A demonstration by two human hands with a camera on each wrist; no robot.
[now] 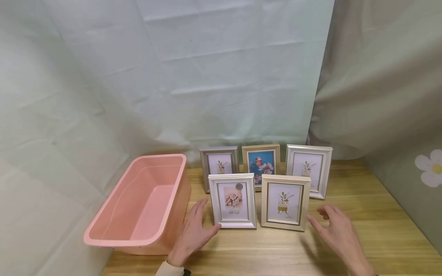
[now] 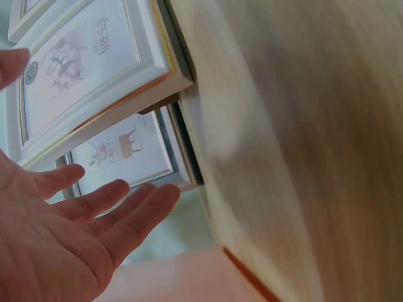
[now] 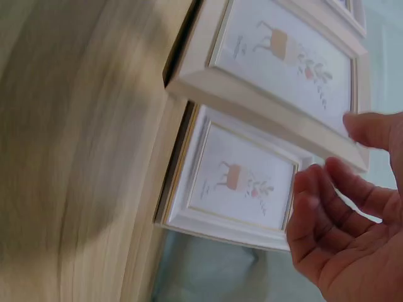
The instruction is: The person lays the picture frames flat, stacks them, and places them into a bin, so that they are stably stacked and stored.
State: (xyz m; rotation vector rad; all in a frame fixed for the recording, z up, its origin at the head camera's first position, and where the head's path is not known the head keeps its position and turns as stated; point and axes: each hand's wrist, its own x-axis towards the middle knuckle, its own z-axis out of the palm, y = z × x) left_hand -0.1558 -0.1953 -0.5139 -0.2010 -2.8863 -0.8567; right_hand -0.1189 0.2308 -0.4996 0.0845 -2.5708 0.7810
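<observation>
Left grip (image 1: 193, 233) and right grip (image 1: 337, 230), loose and empty, could nudge over the front frames (image 1: 233, 201) (standing close) between them.

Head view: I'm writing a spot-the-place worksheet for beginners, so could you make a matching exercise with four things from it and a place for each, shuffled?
Things
1. Pink bin
2. Frame with the blue-backed picture
3. White frame with the pale bouquet
4. Right hand

Places
A. Middle of the back row
B. Rightmost of these four
C. Front row, on the left
D. Leftmost of these four

Right pairs: 1-D, 2-A, 3-C, 4-B
</observation>
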